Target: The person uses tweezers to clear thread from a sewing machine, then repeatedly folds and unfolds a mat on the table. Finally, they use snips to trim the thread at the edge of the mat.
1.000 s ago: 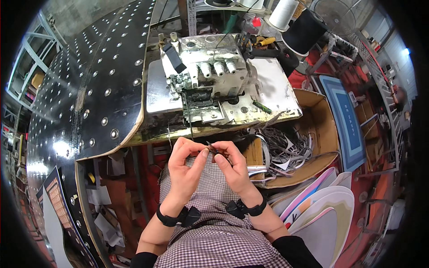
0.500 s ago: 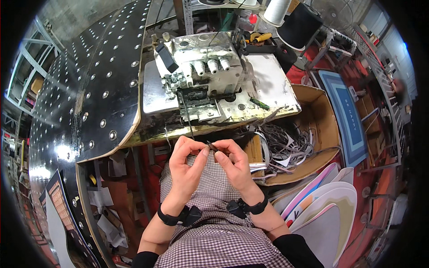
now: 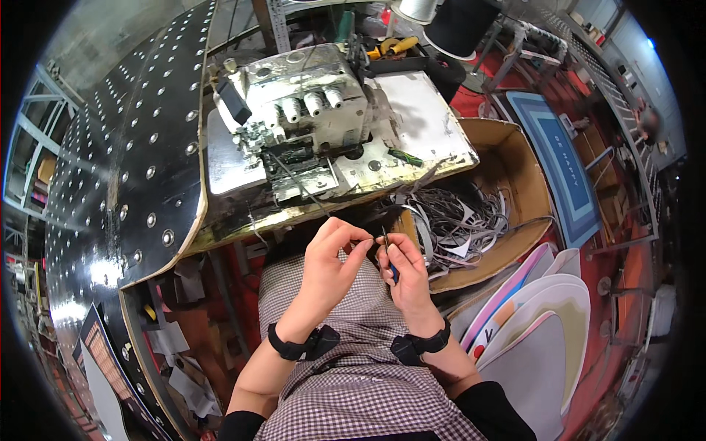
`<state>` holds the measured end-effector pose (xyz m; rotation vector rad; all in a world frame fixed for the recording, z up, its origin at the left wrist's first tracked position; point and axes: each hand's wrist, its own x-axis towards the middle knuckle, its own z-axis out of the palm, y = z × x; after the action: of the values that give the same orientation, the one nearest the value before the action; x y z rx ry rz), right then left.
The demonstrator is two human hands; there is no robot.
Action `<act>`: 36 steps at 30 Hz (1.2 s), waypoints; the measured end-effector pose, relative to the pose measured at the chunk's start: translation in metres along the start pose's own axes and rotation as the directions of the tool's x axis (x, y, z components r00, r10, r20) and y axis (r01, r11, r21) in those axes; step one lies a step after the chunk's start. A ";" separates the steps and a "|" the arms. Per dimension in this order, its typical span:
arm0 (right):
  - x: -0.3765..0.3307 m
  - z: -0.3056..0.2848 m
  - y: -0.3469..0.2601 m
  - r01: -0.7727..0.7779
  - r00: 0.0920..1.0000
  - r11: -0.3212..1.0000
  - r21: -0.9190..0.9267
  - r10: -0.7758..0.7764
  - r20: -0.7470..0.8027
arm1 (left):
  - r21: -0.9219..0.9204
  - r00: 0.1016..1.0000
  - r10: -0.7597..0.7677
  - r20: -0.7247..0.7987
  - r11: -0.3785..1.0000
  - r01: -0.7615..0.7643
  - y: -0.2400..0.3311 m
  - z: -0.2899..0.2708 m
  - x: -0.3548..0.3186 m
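My right hand [image 3: 404, 263] is closed around a small pointed tool that looks like thread snips [image 3: 385, 237]. Its dark tip points up past the fingers and a blue part shows below them. Just left of it, my left hand [image 3: 331, 253] pinches thumb to forefinger, the fingertips close to the tool. A narrow dark strip [image 3: 305, 189] runs from the overlock sewing machine [image 3: 305, 99] down to my left hand; its end between the fingers is too small to make out. Both hands are over my checked apron [image 3: 346, 345], in front of the machine's table edge.
A cardboard box [image 3: 526, 173] of tangled dark and grey strips [image 3: 460, 224] stands at the right. Below it lean several rounded mats [image 3: 540, 345]. A green-handled tool [image 3: 404, 157] lies on the machine's plate. A black studded table [image 3: 140, 147] stretches off to the left.
My hands have moved slightly apart and to the right. The tool now stands upright in my right hand, with its blue part showing. The view has shifted, so the machine appears further left.
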<state>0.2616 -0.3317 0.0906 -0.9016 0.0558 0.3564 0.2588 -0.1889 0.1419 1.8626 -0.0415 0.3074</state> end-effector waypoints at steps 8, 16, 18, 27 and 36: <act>-0.003 -0.021 0.012 -0.165 0.975 0.985 0.044 0.169 -0.145 | 0.200 0.996 -0.030 0.086 0.980 0.012 -0.033 0.008 -0.001; 0.124 -0.025 -0.042 0.449 0.889 0.037 -0.893 -0.121 0.442 | -0.322 0.947 -0.321 0.000 0.897 0.304 -0.052 -0.032 -0.002; 0.160 -0.024 -0.060 0.534 0.844 -0.128 -0.836 0.021 0.536 | -0.346 0.934 -0.356 0.038 0.872 0.347 -0.050 -0.037 -0.002; 0.215 0.045 -0.117 0.542 0.811 0.143 -0.828 -0.347 0.471 | -0.538 0.909 -0.415 0.046 0.756 0.373 -0.055 -0.062 -0.015; 0.336 0.085 -0.178 0.176 0.984 0.565 -0.806 -0.089 0.152 | -0.656 0.890 -0.453 0.047 0.658 0.370 -0.066 -0.080 -0.006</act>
<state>0.6267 -0.2722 0.2122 -1.8196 -0.3004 0.2732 0.2496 -0.0937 0.1006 1.0975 0.3268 0.0613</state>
